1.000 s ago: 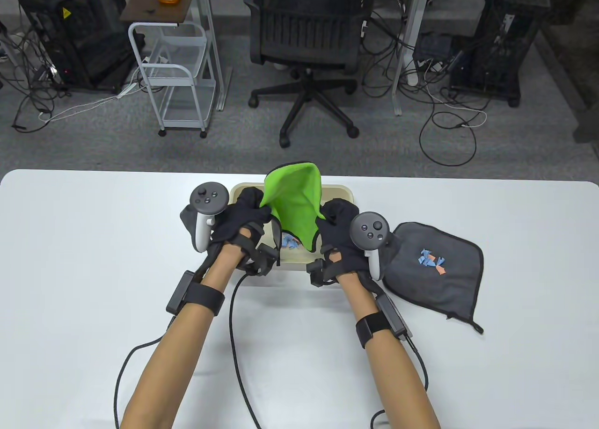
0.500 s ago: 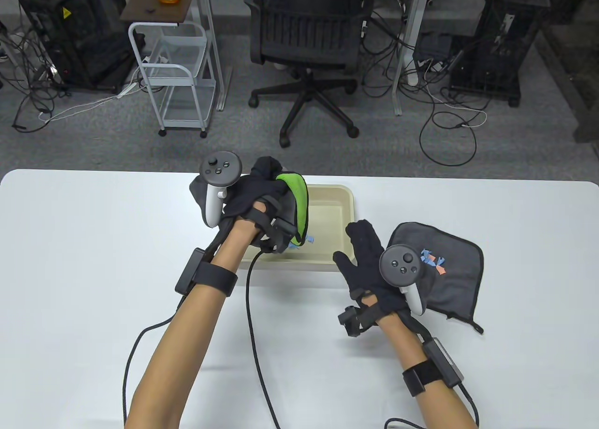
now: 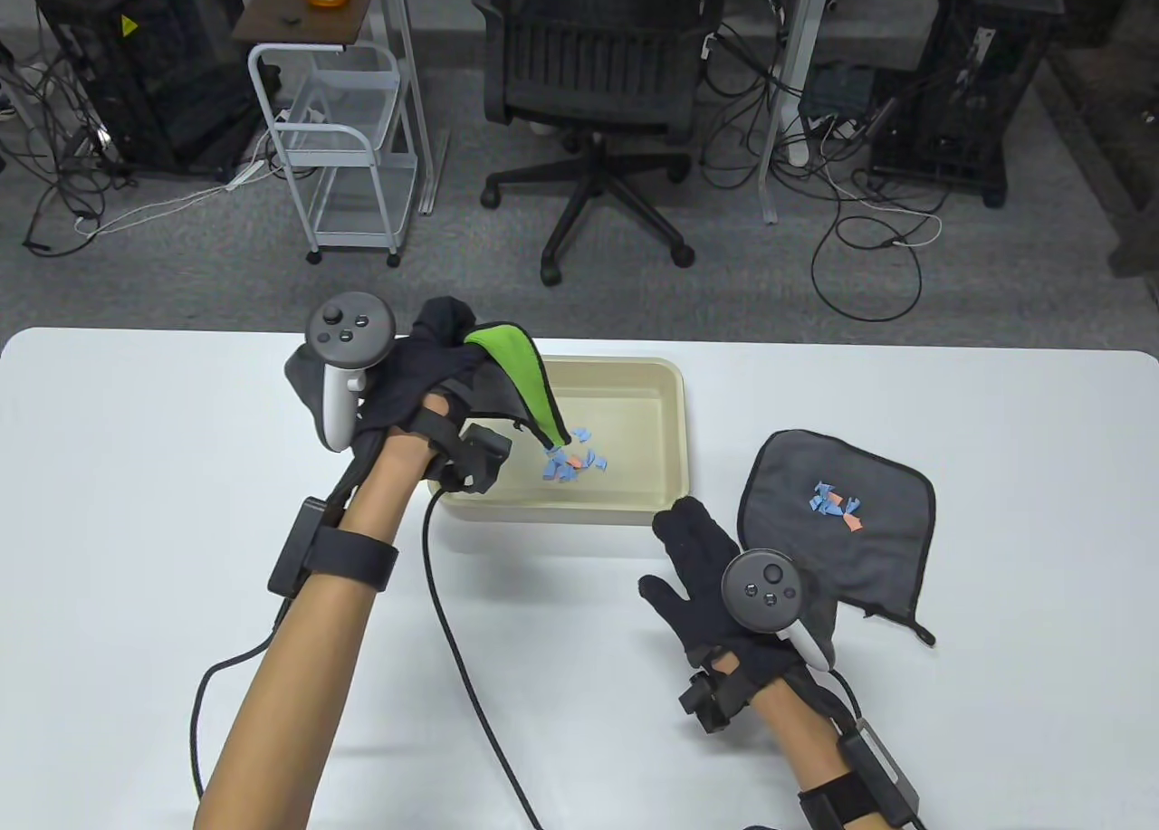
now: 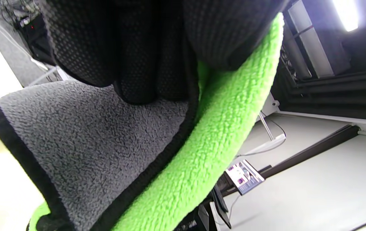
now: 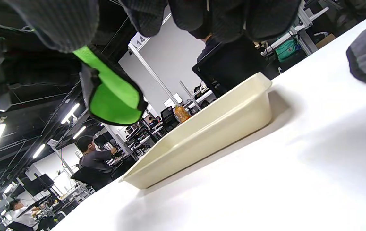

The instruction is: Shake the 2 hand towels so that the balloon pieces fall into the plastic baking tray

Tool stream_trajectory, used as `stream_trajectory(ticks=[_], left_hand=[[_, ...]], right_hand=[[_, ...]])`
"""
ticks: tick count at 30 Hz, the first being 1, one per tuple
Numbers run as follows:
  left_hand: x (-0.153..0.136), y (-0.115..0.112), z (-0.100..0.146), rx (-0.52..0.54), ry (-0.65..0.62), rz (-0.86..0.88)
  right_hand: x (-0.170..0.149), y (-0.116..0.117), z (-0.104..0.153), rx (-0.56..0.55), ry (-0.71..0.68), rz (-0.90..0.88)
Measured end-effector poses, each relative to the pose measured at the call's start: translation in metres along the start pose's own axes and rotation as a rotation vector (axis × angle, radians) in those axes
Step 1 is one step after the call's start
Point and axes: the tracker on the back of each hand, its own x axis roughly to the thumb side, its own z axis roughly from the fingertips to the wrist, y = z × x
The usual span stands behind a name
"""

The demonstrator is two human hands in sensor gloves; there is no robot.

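Table view: the left hand (image 3: 426, 377) grips the green towel (image 3: 521, 377) over the tray's (image 3: 675, 432) left end, its scraps (image 3: 572, 461) apparently inside. The right hand (image 3: 702, 563), fingers straight and holding nothing, lies near the grey towel (image 3: 851, 522), whose pieces (image 3: 835, 504) remain.

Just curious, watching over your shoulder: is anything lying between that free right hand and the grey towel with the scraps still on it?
Nothing visible. The right hand hovers open beside the grey towel, with only bare table around them. The tray sits off to the side.
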Motion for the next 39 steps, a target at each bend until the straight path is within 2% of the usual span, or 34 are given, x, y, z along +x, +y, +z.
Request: stream_trajectory(ticks=[4, 9, 16, 21, 24, 27, 34, 36, 38, 39], left_hand=[[-0.015, 0.041, 0.004, 0.08, 0.018, -0.041], [-0.041, 0.081, 0.006, 0.155, 0.065, -0.071], [-0.087, 0.105, 0.005, 0.208, 0.147, -0.106], [-0.132, 0.107, 0.006, 0.271, 0.273, -0.203], [-0.165, 0.098, 0.007, 0.236, 0.301, -0.25], [-0.197, 0.084, 0.01, 0.194, 0.339, -0.379], [-0.261, 0.044, 0.019, 0.006, 0.434, -0.532], [-0.273, 0.037, 0.023, -0.022, 0.475, -0.534], [-0.275, 0.037, 0.026, 0.025, 0.456, -0.526], [-0.276, 0.037, 0.026, 0.008, 0.464, -0.512]], right_hand=[[0.005, 0.001, 0.002, 0.01, -0.031, 0.031], [0.009, 0.0, 0.005, 0.007, -0.055, 0.058], [0.009, 0.001, 0.006, 0.017, -0.057, 0.07], [0.009, 0.001, 0.007, 0.025, -0.056, 0.078], [0.009, 0.001, 0.007, 0.033, -0.053, 0.086], [0.01, 0.002, 0.007, 0.043, -0.049, 0.084], [0.008, 0.009, 0.007, 0.074, -0.04, 0.103], [0.008, 0.01, 0.007, 0.077, -0.038, 0.104], [0.008, 0.01, 0.007, 0.08, -0.035, 0.105], [0.008, 0.009, 0.007, 0.081, -0.033, 0.105]])
